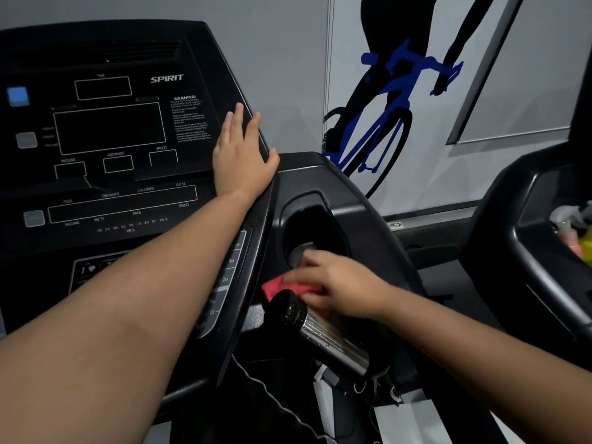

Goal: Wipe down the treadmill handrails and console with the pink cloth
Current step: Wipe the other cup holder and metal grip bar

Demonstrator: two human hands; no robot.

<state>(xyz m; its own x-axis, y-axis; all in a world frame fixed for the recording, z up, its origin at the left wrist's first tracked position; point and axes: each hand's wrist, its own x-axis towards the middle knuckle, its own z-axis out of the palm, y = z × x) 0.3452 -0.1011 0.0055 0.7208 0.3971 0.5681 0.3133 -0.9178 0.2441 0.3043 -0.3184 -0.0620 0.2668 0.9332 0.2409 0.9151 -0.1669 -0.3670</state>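
Observation:
The black treadmill console (pixel 109 129) fills the left of the view, its displays dark. My left hand (pixel 243 152) rests flat on the console's right edge, fingers straight. My right hand (pixel 336 286) presses the pink cloth (pixel 282 285) onto the black side panel just below the cup-holder recess (pixel 314 232). The hand is blurred, and most of the cloth is hidden beneath it. The chrome pulse-grip handrail (pixel 323 331) sticks out right under the cloth.
A second treadmill's console tray (pixel 528 238) stands at the right, holding bottles and small items (pixel 576 238). A grey wall with a blue cyclist graphic (pixel 390 100) is behind. A thin safety cord (pixel 266 395) hangs below the console.

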